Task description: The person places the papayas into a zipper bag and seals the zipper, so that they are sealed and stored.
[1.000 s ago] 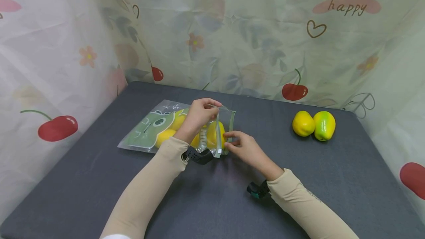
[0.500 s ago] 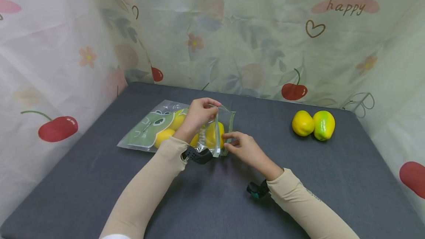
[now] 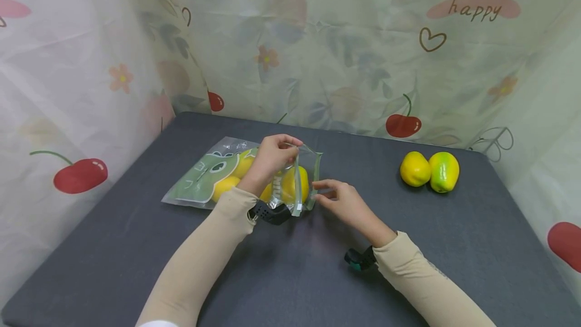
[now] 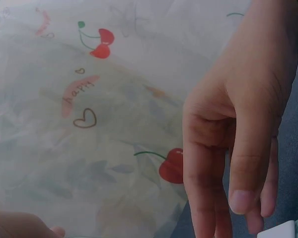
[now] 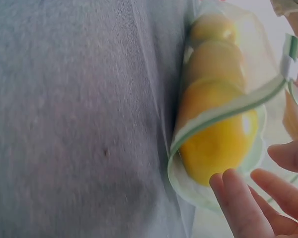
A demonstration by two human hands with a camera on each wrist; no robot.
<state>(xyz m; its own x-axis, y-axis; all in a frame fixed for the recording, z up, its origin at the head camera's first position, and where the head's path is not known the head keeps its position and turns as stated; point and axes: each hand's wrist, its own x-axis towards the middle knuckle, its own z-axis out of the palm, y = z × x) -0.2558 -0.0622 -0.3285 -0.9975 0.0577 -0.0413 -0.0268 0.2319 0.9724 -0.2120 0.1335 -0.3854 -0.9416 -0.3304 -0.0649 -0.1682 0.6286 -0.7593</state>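
A clear zip bag (image 3: 197, 179) with a green animal print lies on the table, several yellow fruits inside. Its mouth gapes toward the right, with a fruit (image 5: 216, 148) just inside the rim. My left hand (image 3: 274, 158) pinches the bag's upper edge near the mouth. In the left wrist view the left hand (image 4: 238, 124) hangs with thumb and fingers pointing down; what its fingertips hold is mostly out of frame. My right hand (image 3: 347, 203) is beside the opening and grips nothing. Its fingers (image 5: 241, 203) are extended near the rim; whether they touch it I cannot tell.
A yellow fruit (image 3: 415, 169) and a yellow-green one (image 3: 444, 171) stand side by side at the table's right. The dark grey table (image 3: 295, 276) ends against a printed curtain (image 3: 317, 54) at the back and sides.
My right hand has drawn back slightly to the right, away from the bag's mouth. The left hand and the fruits at the right stay where they were.
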